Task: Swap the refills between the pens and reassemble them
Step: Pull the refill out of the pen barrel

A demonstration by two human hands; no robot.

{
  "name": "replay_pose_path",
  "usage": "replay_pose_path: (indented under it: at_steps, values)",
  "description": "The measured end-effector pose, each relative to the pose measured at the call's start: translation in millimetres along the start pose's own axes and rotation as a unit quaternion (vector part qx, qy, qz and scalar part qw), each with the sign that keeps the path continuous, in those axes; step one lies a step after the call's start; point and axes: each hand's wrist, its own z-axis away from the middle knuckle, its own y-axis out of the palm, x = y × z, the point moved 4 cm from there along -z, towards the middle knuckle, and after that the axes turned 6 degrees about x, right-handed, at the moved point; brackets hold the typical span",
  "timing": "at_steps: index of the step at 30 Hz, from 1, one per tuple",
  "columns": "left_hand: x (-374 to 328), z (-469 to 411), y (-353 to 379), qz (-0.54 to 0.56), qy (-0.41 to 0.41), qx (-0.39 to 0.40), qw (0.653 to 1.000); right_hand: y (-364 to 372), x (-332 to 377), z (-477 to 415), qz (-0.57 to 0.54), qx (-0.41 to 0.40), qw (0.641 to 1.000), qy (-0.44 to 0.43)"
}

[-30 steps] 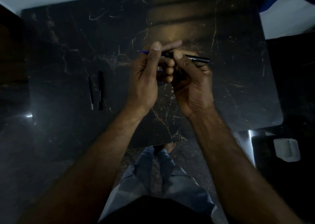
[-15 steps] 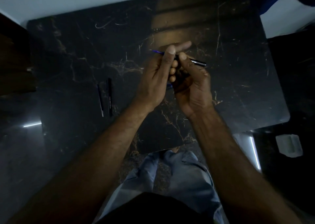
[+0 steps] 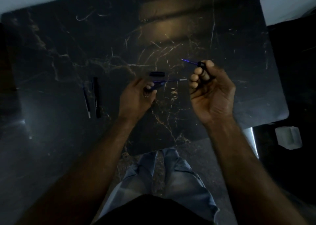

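We look down on a dark marble worktop (image 3: 171, 28) that fills most of the frame, with our two hands raised over its middle and set apart from one another.

The right hand (image 3: 211, 91), right of centre, is curled shut around a black pen barrel (image 3: 204, 70), gripped near its front end. A blue refill (image 3: 188, 61) pokes out of that barrel and points toward the upper left, its fine tip bare.

The left hand (image 3: 136, 96), just left of centre, is closed on a thin blue part (image 3: 164, 82) that bends toward the right and ends in a pale tip; motion blur keeps us from saying whether it is a second refill or a slim barrel. A short dark piece (image 3: 157, 74), perhaps a cap or a grip section, sits just above those fingers, and we cannot tell whether it is held or lying on the worktop.

At the left of the frame, well apart from the hands, a black pen body (image 3: 97, 96) and a slim refill (image 3: 86, 101) lie side by side, close together.

We judge that both pens are apart and the swap is midway. The next move likely calls for lining a thin refill up with a narrow barrel mouth, sliding it home, then screwing the parts closed.
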Motion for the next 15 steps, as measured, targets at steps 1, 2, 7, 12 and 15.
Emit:
replay_pose_path:
  at_steps: [1,2,7,12,15]
  values:
    - [1.1,-3.0,2.5,-0.011,-0.001,-0.002,1.0,-5.0,1.1,1.0,0.003,-0.003,1.0,0.001]
    - [1.8,-6.1,4.6,-0.022,-0.002,-0.002,1.0,-9.8,2.1,1.9,0.005,-0.006,1.0,0.001]
    - [0.6,-12.4,7.7,-0.085,0.012,0.007,0.996,-20.6,5.6,4.5,0.022,-0.013,1.0,0.005]
    - [-18.0,-2.5,-7.6,0.049,0.0,-0.006,0.999,-17.9,13.2,6.0,0.046,-0.014,0.999,-0.006]
    - [-47.0,5.1,-32.8,0.262,0.038,-0.028,0.964,-12.1,23.7,7.7,0.087,-0.014,0.995,-0.038]
